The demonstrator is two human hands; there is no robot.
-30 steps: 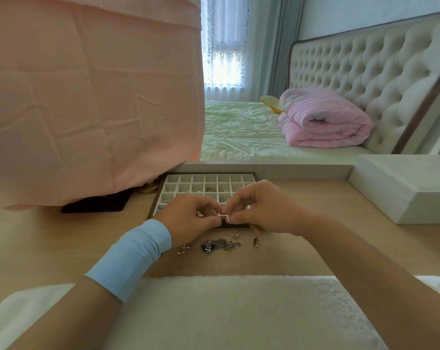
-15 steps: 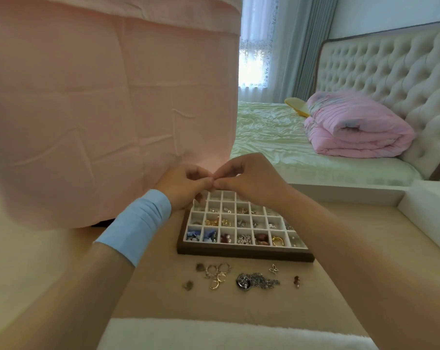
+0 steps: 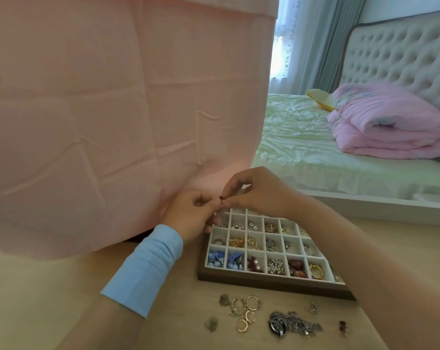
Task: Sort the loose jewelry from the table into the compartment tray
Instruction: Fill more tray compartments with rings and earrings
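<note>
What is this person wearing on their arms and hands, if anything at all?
Both hands are bare: there are no gloves, and I can make out no rings or watch on the left hand or the right hand. The left wrist wears a wide light-blue fabric band, smooth with a few soft creases. The right forearm is uncovered as far as the frame shows.

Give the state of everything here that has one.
left hand: pinches the small piece
right hand: pinches the same piece
small piece: held above the tray's far-left corner
compartment tray: uncovered, many cells filled
silver chain: heaped, unsorted
gold rings: loose, unsorted
</note>
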